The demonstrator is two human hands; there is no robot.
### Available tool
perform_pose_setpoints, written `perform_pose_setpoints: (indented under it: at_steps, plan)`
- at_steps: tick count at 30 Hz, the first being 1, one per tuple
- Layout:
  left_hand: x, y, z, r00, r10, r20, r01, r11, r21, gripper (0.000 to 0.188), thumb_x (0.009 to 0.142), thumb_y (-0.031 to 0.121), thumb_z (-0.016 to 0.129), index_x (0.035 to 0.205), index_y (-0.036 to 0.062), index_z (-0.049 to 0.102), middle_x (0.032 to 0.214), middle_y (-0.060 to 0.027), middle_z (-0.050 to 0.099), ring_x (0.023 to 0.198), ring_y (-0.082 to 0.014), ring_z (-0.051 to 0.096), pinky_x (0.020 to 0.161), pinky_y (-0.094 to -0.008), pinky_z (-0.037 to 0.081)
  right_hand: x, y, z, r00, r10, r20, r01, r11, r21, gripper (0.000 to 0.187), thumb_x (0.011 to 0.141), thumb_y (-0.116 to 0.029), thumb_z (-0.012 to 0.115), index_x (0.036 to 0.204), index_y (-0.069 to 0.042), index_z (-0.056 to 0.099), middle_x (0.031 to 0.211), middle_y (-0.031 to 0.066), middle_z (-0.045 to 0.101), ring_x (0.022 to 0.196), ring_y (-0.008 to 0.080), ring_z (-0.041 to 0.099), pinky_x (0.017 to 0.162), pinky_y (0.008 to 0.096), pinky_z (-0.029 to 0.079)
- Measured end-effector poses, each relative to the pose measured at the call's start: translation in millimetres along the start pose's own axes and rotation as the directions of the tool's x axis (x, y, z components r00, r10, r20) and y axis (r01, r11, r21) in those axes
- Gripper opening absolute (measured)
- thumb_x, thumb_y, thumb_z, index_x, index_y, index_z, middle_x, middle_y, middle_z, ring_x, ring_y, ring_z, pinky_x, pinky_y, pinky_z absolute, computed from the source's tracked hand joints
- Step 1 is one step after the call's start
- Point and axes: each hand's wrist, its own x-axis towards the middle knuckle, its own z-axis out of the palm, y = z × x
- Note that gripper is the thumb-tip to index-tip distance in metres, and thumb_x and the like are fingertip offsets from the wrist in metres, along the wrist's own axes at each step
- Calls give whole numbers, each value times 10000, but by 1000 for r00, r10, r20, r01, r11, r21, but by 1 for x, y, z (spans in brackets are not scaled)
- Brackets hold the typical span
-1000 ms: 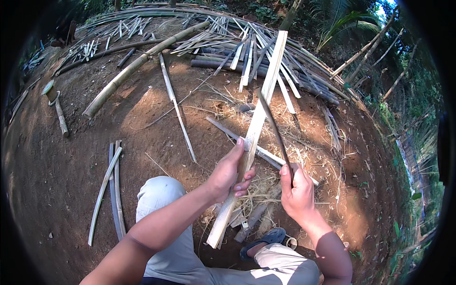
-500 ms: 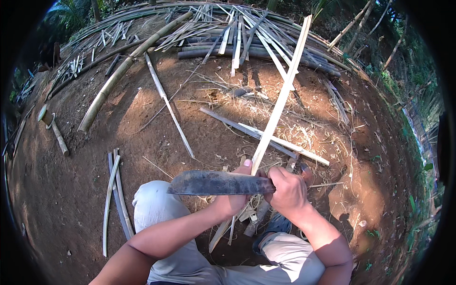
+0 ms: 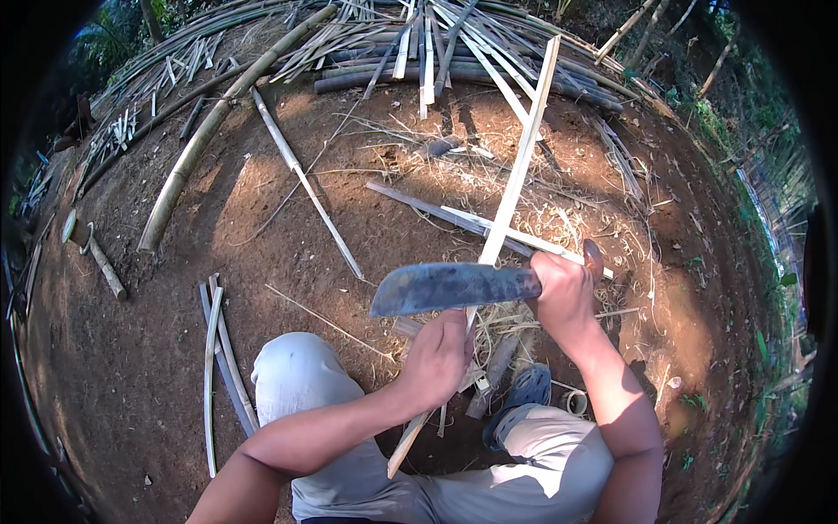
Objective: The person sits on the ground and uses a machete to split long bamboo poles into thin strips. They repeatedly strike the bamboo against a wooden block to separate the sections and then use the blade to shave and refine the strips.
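From afar, my left hand (image 3: 436, 354) grips the split-bamboo strip (image 3: 521, 157), likely light, springy and best held below the machete (image 3: 454, 289) clenched in my right hand (image 3: 563, 293).

- Right hand (image 3: 563, 291) grips a broad dark knife (image 3: 454, 291), its blade crossing a pale bamboo strip (image 3: 524, 166)
- Left hand (image 3: 436, 358) wraps round that strip just below the blade
- Three narrow slats (image 3: 211, 367) lie on brown soil (image 3: 148, 358) near the left knee (image 3: 301, 371)
- Bamboo poles (image 3: 367, 79) lie piled beyond
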Motion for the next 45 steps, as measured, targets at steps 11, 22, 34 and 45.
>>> perform_pose_setpoints:
  at_steps: [11, 22, 34, 45]
  plan:
    - [-45, 15, 3, 729, -415, 545, 576, 802, -160, 573, 1064, 448, 232, 775, 37, 506, 600, -34, 465, 537, -178, 456, 553, -343, 406, -17, 130, -21, 745, 645, -170, -666, 733, -140, 141, 843, -46, 575, 781, 45, 663, 740, 268, 657, 749, 424, 678, 695, 496, 515]
    - [-88, -6, -44, 569, -525, 633, 735, 670, -104, 478, 1072, 437, 247, 825, 88, 462, 557, 5, 380, 459, -103, 351, 443, -265, 305, -53, 123, 8, 794, 606, 48, -596, 792, -132, 42, 783, -34, 611, 795, -9, 643, 721, 220, 664, 702, 396, 684, 669, 469, 556]
    - [-29, -3, -73, 738, -376, 561, 672, 330, -663, 615, 1002, 655, 224, 869, 89, 427, 527, 10, 324, 344, -104, 318, 331, -247, 309, -102, 111, 34, 305, 845, 440, -823, 2, 568, 302, 856, -82, 665, 660, -111, 438, 519, -55, 380, 363, 81, 330, 347, 281, 288]
    - [11, -2, -64, 931, -298, -212, 49, 675, -736, 670, 1009, 634, 169, 1020, 35, 469, 689, -73, 527, 588, -215, 613, 579, -353, 554, -42, -87, -16, 658, 157, 737, -747, 264, 611, 557, 863, -270, 790, 570, -153, 331, 595, -47, 489, 654, 43, 533, 552, 240, 429]
